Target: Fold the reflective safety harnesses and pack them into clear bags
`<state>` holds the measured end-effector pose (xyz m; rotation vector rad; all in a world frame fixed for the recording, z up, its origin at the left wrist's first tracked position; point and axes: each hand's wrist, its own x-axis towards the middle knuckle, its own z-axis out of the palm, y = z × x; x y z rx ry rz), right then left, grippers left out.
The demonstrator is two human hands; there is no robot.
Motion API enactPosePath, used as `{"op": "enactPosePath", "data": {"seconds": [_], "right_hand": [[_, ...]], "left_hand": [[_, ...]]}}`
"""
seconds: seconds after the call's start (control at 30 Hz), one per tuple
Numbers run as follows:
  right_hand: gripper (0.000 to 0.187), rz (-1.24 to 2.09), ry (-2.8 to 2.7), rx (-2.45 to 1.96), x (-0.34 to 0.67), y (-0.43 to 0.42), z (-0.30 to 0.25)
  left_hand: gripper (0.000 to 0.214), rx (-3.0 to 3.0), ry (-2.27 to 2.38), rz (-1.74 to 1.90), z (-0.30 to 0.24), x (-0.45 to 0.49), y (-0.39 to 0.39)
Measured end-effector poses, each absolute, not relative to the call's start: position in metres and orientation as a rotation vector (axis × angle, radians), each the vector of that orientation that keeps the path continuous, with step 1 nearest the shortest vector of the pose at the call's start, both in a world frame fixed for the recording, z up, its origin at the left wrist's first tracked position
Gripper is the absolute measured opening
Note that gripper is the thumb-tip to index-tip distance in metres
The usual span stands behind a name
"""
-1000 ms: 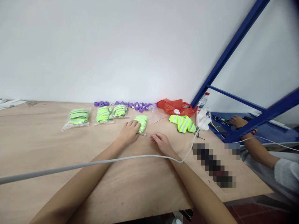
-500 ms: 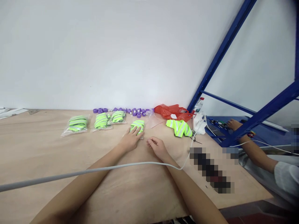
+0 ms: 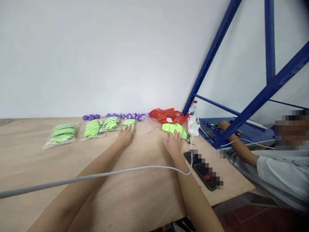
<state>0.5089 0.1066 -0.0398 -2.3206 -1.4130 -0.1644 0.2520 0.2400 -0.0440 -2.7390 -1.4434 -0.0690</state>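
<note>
A plain white wall fills my view above a pale wooden table, which looks flat and smooth enough for light things to slide on. At the right I see a blue metal frame slanting up, and past it a co-worker's white sleeve. A white cable sags across the near view; a red plastic bag lies against the wall.

The right hand is palm down, fingers apart, over the near side of a loose yellow-green strap that lies folded just in front of the red plastic bag. I can't tell how hard the fingers press. I judge the strap light, limp and hard to damage, though its folds may slip apart; I'd take hold across the middle, catching several layers.

The left hand spreads its fingers on a bagged strap. That film is probably slick, so I'd grip through to the webbing. Three more bagged bundles sit to its left. Smallest are the purple rolls along the wall.
</note>
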Motion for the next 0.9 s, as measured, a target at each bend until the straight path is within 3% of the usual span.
{"op": "enactPosePath", "data": {"seconds": [0.07,0.23,0.5,0.73,0.9], "right_hand": [[0.058,-0.063,-1.416,-2.466,0.516,0.105,-0.041],[0.039,0.013,-1.534,-2.447,0.512,0.105,-0.041],[0.020,0.040,-1.961,-2.001,0.463,0.098,-0.034],[0.029,0.365,-2.379,-1.242,0.402,0.073,-0.033],[0.033,0.395,-2.385,-1.008,0.388,0.061,-0.034]], "left_hand": [[0.074,-2.733,-1.461,-0.076,-0.047,0.255,0.241],[0.074,-2.736,-1.477,-0.124,-0.049,0.254,0.240],[0.067,-2.817,-1.420,-0.345,-0.034,0.267,0.209],[0.055,-3.107,-1.131,-0.658,-0.010,0.299,0.179],[0.038,-3.318,-0.928,-0.710,-0.020,0.290,0.181]]}}
